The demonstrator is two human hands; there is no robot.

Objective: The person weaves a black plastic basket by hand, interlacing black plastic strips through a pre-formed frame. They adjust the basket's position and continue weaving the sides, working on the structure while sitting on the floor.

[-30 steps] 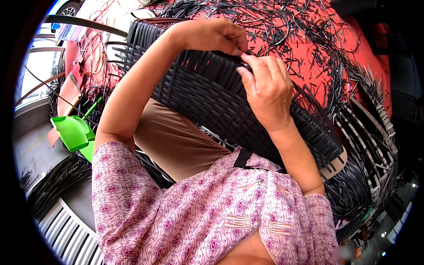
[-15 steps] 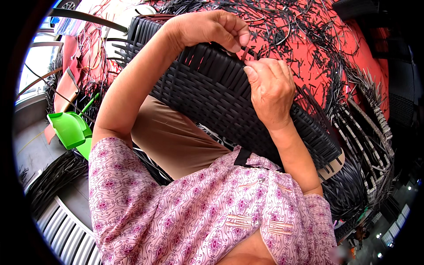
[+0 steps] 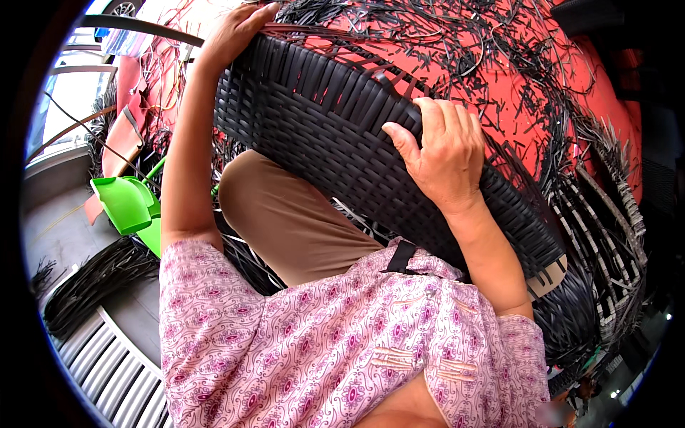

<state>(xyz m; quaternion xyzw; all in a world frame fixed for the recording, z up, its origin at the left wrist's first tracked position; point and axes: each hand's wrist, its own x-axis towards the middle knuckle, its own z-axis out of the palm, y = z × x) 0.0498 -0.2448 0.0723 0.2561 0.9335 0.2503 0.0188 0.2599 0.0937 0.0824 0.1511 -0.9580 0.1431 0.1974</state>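
Observation:
A black woven rattan-style panel point(image 3: 335, 153) lies slanted in front of me, close to my raised knee. At its upper left end, my left hand point(image 3: 234, 34) rests against the corner with its visible fingers stretched out; the upper frame edge cuts part of it off. My right hand point(image 3: 451, 153) grips the panel's far long edge, thumb on the near face and fingers over the top. Between the hands, a black strip forms a small raised loop point(image 3: 384, 82) on that edge. Dark reddish strands point(image 3: 314, 31) run along behind the edge.
Behind the panel spreads a red surface point(image 3: 492, 68) littered with black strip cuttings. On the left are a green dustpan point(image 3: 123, 205), a bundle of black strips point(image 3: 89, 282) and a white slatted seat point(image 3: 107, 371). Frayed woven material point(image 3: 599, 235) stands at the right.
My left hand has left the strip near my right hand and moved left to the panel's end. My right hand has shifted from the strip to gripping the edge.

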